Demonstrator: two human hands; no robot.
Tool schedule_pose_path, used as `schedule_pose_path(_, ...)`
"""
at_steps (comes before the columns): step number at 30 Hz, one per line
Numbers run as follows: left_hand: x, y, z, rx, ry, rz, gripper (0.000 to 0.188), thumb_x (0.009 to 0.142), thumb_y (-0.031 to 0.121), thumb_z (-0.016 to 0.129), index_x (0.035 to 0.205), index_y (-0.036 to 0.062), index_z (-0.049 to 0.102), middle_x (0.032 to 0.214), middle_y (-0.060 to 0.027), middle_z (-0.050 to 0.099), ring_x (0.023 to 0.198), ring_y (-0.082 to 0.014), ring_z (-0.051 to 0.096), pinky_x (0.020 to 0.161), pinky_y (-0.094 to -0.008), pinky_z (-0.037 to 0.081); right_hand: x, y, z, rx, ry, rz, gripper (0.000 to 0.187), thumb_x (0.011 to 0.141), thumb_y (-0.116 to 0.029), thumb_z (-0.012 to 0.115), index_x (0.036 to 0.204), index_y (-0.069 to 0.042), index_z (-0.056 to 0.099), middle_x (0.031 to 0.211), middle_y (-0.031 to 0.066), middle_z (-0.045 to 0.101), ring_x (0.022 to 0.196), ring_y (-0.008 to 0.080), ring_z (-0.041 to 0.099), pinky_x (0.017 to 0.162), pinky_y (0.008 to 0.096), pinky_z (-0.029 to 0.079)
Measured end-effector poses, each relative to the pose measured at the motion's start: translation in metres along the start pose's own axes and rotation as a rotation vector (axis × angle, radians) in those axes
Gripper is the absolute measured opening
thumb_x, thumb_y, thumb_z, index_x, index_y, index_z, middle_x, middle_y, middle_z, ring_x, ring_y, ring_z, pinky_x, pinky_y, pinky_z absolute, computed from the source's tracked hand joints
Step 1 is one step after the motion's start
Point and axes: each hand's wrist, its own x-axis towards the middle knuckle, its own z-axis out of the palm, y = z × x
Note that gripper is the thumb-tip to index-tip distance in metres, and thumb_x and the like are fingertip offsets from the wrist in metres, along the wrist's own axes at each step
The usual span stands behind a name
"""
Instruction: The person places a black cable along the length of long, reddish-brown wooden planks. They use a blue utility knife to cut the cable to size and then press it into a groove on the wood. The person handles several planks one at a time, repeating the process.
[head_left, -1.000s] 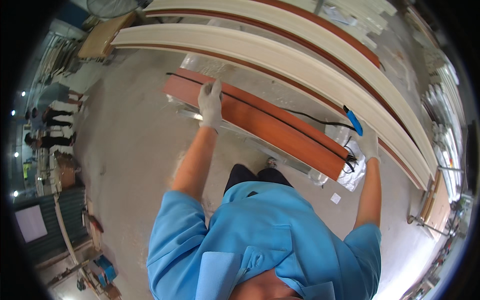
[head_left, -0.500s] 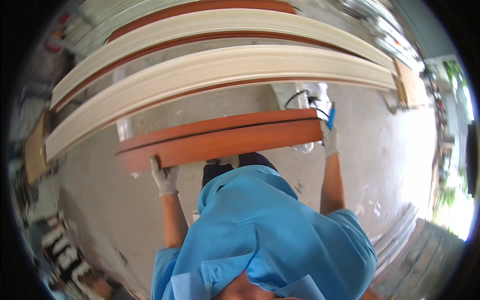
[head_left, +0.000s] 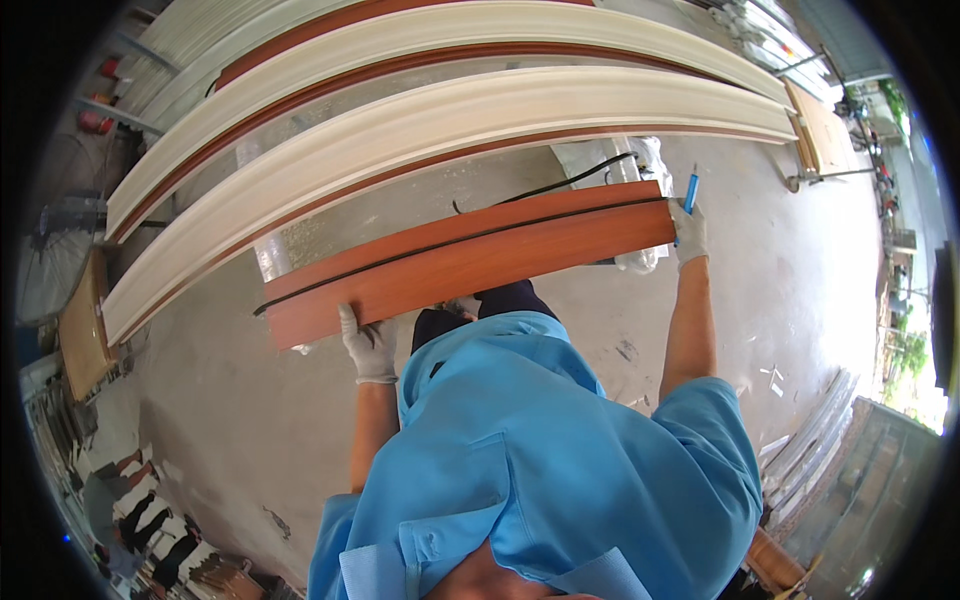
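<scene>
I hold a long reddish-brown wooden panel (head_left: 470, 262) level in front of my chest. My left hand (head_left: 368, 345), in a grey work glove, grips its near edge close to the left end. My gloved right hand (head_left: 688, 232) clasps the right end and also pinches a thin blue tool (head_left: 690, 190) that sticks upward. A dark groove or cord runs along the panel's length. My blue shirt (head_left: 540, 450) fills the lower middle of the view.
Long cream-and-brown door frame pieces (head_left: 430, 120) lie stacked across a workbench beyond the panel. A black cable (head_left: 560, 182) trails near clear plastic wrapping. Grey concrete floor (head_left: 800, 290) lies right; a wooden board (head_left: 825, 130) stands at the far right, and a fan (head_left: 50, 255) at the left.
The view has swung round to the left across the frames while I carry the panel; both hands keep their grip, and the panel now sits lower and closer to my chest.
</scene>
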Motion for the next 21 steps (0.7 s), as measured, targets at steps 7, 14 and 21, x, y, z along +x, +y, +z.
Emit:
schedule_pose_path(7,0.001,-0.009,0.011,-0.005,-0.022,-0.056,0.051,0.097,0.028,0.071,0.139,0.0043,0.053,0.142,-0.0118,0.057,0.131,-0.0305,0.054,0.114,-0.0571,0.042,0.026,0.014,0.011,0.051,-0.091,-0.025,0.023,0.091,-0.029,0.076,0.101,-0.009,0.069,0.070,-0.0090,0.048,0.056,0.0041,0.038,0.050,0.0252,0.030)
schedule_pose_path(14,-0.029,0.031,0.018,1.039,-0.111,-0.631,0.063,0.090,0.058,0.071,0.123,0.0040,0.066,0.114,-0.0160,0.071,0.103,-0.0271,0.068,0.092,-0.0435,0.055,0.042,-0.011,-0.012,-0.381,0.140,-0.154,0.034,0.092,-0.034,0.073,0.108,-0.005,0.073,0.077,-0.0009,0.063,0.064,0.0091,0.055,0.058,0.0308,0.046)
schedule_pose_path(21,-0.001,0.059,0.095,1.305,-0.462,-0.172,0.043,0.098,0.040,0.068,0.114,-0.0005,0.071,0.101,-0.0098,0.072,0.093,-0.0166,0.069,0.081,-0.0321,0.055,0.036,-0.140,0.051,-0.382,-0.017,-0.448,0.032,0.098,-0.038,0.068,0.108,-0.008,0.071,0.070,-0.0029,0.056,0.054,0.0034,0.047,0.047,0.0247,0.036)
